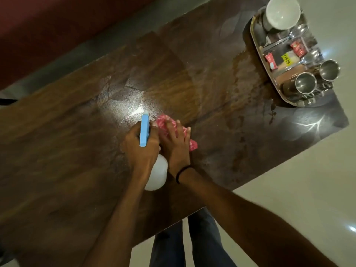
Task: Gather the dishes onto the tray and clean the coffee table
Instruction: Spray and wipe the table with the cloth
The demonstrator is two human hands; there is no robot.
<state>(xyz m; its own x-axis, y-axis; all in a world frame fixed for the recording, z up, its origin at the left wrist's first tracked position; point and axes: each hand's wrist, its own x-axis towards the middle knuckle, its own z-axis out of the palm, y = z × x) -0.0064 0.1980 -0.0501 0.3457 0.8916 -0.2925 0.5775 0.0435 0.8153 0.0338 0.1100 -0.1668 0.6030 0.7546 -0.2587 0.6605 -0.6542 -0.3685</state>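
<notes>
One red patterned cloth (pixel 163 122) lies on the counter (pixel 77 151) near its middle, and the right grip (pixel 176 145) is spread flat over it, fingers straight, pressing down. Just beside it, the left grip (pixel 141 151) is curled round a white spray bottle (pixel 158 174), blue nozzle pointing at a bright wet sheen. Well apart, at the counter's far right end, the tray (pixel 287 73) carries a white bowl (pixel 282 13), two steel cups (pixel 306 82), spoons (pixel 297 30) and small packets (pixel 270 59).

Yellow label (pixel 286 59) on tray (pixel 253 38) packet (pixel 291 57), dark print too blurred to read
</notes>
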